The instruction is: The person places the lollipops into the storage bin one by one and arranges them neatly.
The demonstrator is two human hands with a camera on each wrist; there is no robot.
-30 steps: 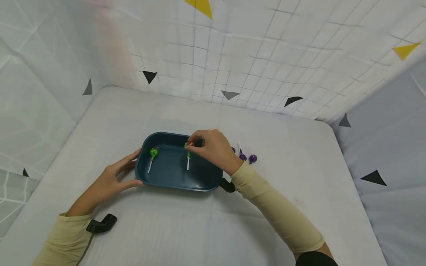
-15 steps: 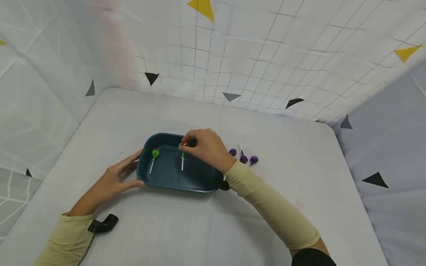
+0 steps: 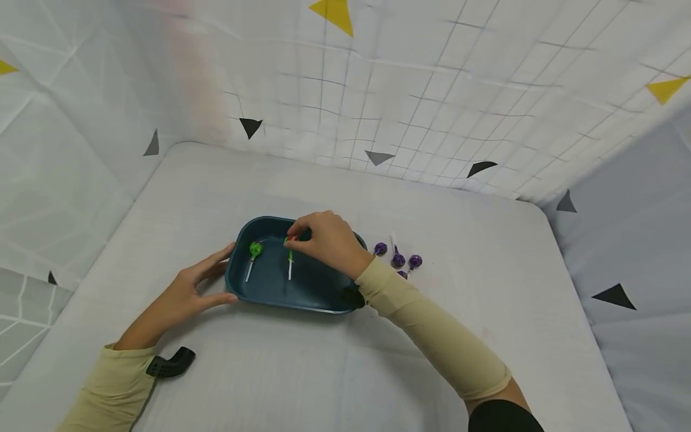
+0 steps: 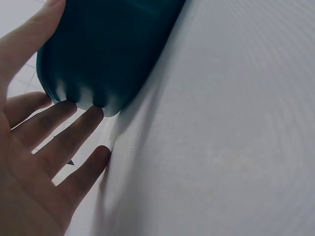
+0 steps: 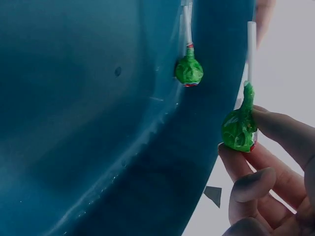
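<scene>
My right hand (image 3: 335, 243) pinches a green-wrapped lollipop (image 5: 239, 129) by its round head, thumb on one side and fingers on the other. Its white stick hangs downward over the dark teal tray (image 3: 294, 306) in the head view. Another green lollipop (image 3: 256, 249) lies inside, toward the tray's left end, stick pointing at the near side. At that same left end, my left hand (image 3: 186, 294) rests with fingers spread and fairly straight. In the left wrist view, several fingertips (image 4: 66, 105) touch the tray's outer wall, and the thumb lies along another side.
Several purple-wrapped lollipops (image 3: 398, 260) lie on the white table right of the tray, partly behind the right wrist. White cloth walls with black, grey and yellow triangles (image 3: 251, 127) stand around the table. Black camera mounts (image 3: 171, 363) sit at both wrists.
My right hand has carried the green lollipop leftward over the tray, toward the one lying inside. More of the purple lollipops show now. My left hand stays at the tray's end.
</scene>
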